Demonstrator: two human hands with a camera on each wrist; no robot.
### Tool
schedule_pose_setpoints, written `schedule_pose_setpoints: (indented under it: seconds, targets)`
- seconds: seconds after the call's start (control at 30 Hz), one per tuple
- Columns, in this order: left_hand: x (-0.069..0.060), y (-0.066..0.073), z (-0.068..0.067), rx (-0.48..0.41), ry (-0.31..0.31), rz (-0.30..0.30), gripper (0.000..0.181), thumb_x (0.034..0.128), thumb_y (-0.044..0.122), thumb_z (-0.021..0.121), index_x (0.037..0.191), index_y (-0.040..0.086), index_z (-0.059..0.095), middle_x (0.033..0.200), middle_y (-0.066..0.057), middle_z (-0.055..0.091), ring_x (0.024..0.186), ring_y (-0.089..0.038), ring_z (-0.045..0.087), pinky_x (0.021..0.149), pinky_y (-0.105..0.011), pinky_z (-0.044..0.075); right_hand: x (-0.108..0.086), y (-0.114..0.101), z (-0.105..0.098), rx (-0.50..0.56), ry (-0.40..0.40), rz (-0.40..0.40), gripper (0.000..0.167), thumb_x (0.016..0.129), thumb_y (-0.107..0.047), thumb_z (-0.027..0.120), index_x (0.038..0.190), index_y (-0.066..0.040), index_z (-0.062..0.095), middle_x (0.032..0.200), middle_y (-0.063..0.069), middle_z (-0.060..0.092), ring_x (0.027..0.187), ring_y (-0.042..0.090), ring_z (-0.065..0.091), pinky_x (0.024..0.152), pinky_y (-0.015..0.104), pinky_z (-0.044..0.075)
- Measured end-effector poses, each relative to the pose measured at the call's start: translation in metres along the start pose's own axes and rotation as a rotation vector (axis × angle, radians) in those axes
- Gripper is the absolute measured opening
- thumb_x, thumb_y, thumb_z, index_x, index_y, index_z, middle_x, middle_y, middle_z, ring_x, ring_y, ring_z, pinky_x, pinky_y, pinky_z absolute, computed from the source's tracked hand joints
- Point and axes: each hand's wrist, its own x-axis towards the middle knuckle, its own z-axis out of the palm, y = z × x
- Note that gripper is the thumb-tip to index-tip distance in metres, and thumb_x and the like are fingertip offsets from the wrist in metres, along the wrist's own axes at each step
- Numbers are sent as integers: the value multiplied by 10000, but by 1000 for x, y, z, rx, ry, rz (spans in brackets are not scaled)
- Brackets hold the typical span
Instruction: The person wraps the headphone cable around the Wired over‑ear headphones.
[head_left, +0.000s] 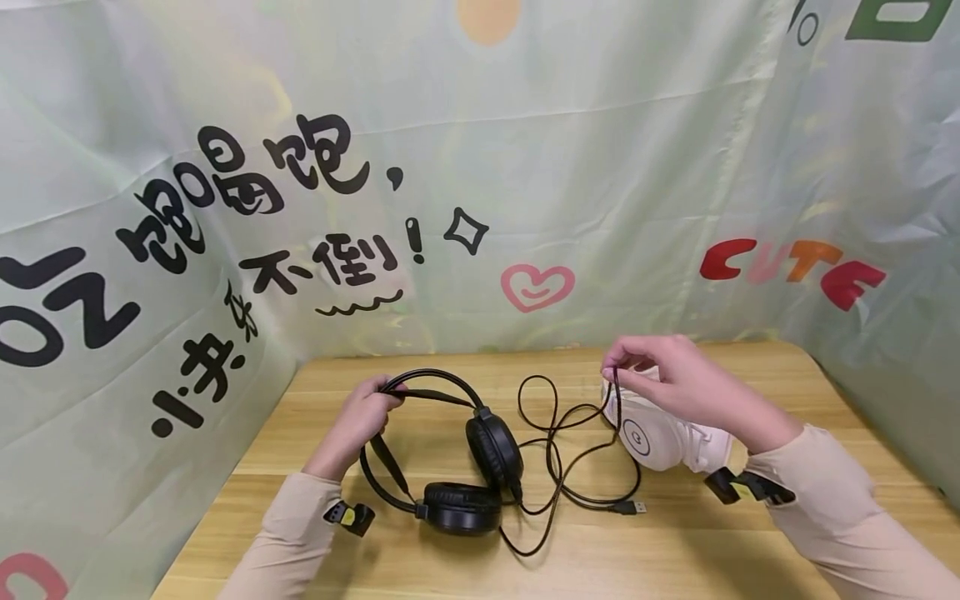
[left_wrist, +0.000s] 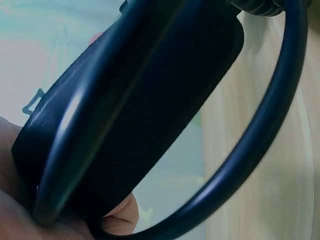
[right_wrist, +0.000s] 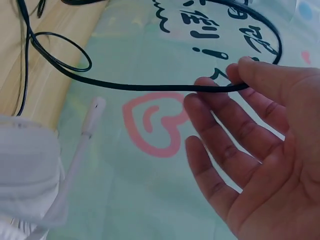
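Note:
Black over-ear headphones lean on the table at left of centre, ear cups toward the right. My left hand grips the top of their headband, fingers curled round it. From the headphones a thin black cable runs rightward in loose loops and ends in a USB plug on the table. Higher up, my right hand pinches a raised part of this cable between thumb and forefinger; the right wrist view shows its other fingers loosely spread below the cable.
White headphones lie beneath and behind my right hand, partly hidden by it. A thin white stalk stands up beside them in the right wrist view. Behind the wooden table hangs a printed pale green cloth, also along both sides.

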Motion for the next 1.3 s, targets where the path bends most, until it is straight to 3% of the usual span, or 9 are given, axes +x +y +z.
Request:
schedule_pose_setpoints:
  seconds: [0.23, 0.5, 0.8, 1.03, 1.17, 1.3]
  targets:
    - [1, -1, -5, -39, -13, -13, 200, 1039, 50, 500, 1204, -11, 594, 771, 9, 397, 591, -146, 348, 593, -291, 346, -10, 9, 2, -27, -80, 11, 261, 1009, -40, 676, 1002, -298, 709, 984, -185, 712, 959, -15, 664, 785, 269, 552]
    - [3, -2, -11, -101, -21, 4, 156, 1059, 69, 497, 1177, 7, 578, 819, 0, 407, 611, -153, 361, 585, -289, 362, -18, 18, 12, -89, -92, -101, 311, 944, 10, 697, 985, -298, 715, 977, -196, 685, 879, -52, 590, 765, 295, 553]
    - [3, -2, -23, -247, -23, -6, 182, 1049, 23, 454, 1209, -23, 528, 731, 34, 353, 583, -108, 313, 570, -254, 304, -21, 18, 23, -45, -174, -95, 322, 920, 53, 692, 963, -266, 701, 995, -134, 670, 888, 3, 572, 751, 275, 542]
    - [1, 1, -31, -320, -31, -14, 150, 1057, 11, 459, 1198, 12, 511, 729, 43, 329, 566, -81, 295, 556, -233, 292, -19, 14, 34, -93, -189, -99, 360, 878, 74, 662, 919, -282, 694, 973, -140, 637, 859, -12, 544, 731, 247, 503]
    - [0, 1, -35, -330, -42, -8, 166, 1063, 21, 460, 1223, 15, 503, 724, 48, 322, 573, -88, 302, 560, -239, 302, -17, 10, 39, -102, -163, -135, 402, 847, 123, 583, 977, -231, 723, 984, -107, 687, 863, 36, 579, 729, 252, 503]
    - [0, 1, -40, -360, -60, 12, 176, 1062, 19, 456, 1234, 22, 493, 707, 61, 310, 564, -80, 294, 555, -239, 300, -14, 1, 49, -139, -129, -175, 395, 909, 69, 602, 1188, -176, 739, 1135, -49, 765, 1003, 125, 703, 840, 357, 602]
